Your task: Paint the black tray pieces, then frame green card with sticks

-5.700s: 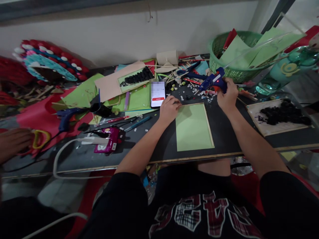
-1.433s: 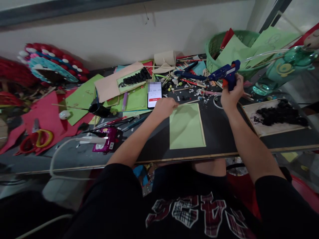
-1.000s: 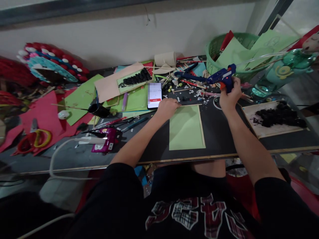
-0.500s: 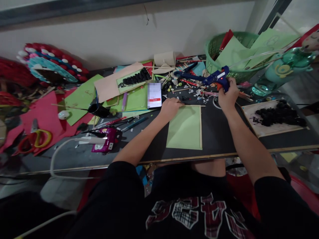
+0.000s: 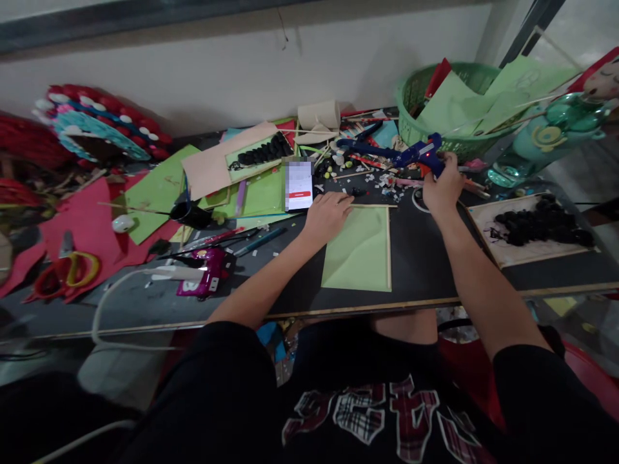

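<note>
A light green sheet (image 5: 358, 251) lies on the dark table, with thin wooden sticks along its top and right edges. My left hand (image 5: 329, 216) rests at the sheet's top left corner, fingers spread over the end of the top stick, palm down. Up and to the right, my right hand (image 5: 442, 185) is wrapped round the handle of a blue glue gun (image 5: 420, 154), whose small red light glows. The gun's nozzle points left, above scraps on the table. A phone (image 5: 298, 185) with a lit screen stands just left of my left hand.
At the back right is a green basket (image 5: 411, 116) with papers, beside a teal bottle (image 5: 525, 151). A framed panel with black shapes (image 5: 536, 225) lies right. Scissors (image 5: 72, 267), a purple power socket (image 5: 206, 274) and a black cup (image 5: 191, 214) are left.
My left hand has flattened and spread its fingers at the sheet's top left corner. My right hand still grips the glue gun, which has hardly moved.
</note>
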A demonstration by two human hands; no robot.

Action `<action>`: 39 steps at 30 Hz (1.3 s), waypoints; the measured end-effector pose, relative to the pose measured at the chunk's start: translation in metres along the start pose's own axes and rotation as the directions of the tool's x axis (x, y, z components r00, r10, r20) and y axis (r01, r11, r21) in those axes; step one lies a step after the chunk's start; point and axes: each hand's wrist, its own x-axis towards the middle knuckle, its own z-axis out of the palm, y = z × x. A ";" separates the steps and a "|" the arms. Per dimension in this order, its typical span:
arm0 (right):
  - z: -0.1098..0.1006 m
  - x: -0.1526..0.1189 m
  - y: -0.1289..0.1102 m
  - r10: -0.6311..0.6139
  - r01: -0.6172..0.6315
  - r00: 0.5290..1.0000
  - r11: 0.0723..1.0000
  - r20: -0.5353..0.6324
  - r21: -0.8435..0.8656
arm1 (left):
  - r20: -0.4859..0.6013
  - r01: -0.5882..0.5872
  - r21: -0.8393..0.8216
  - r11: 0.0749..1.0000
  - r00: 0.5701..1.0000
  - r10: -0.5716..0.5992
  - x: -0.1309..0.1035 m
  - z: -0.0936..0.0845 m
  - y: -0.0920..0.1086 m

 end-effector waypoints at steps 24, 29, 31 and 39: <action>0.000 -0.009 -0.014 -0.158 0.157 0.987 0.987 -0.022 -0.037 | -0.037 0.105 0.056 0.993 0.994 -0.103 -0.011 0.012 -0.015; -0.002 -0.011 -0.011 -0.198 0.196 0.980 0.977 -0.021 -0.085 | -0.018 0.004 0.120 0.993 1.000 -0.002 -0.014 0.001 -0.006; -0.004 -0.010 -0.011 -0.190 0.186 0.981 0.978 -0.032 -0.099 | -0.034 -0.032 0.143 0.989 0.999 0.038 -0.022 -0.006 0.006; -0.010 -0.007 -0.015 -0.262 0.264 0.965 0.959 0.037 -0.099 | 0.088 -0.110 0.040 0.993 0.990 0.106 -0.042 -0.003 0.036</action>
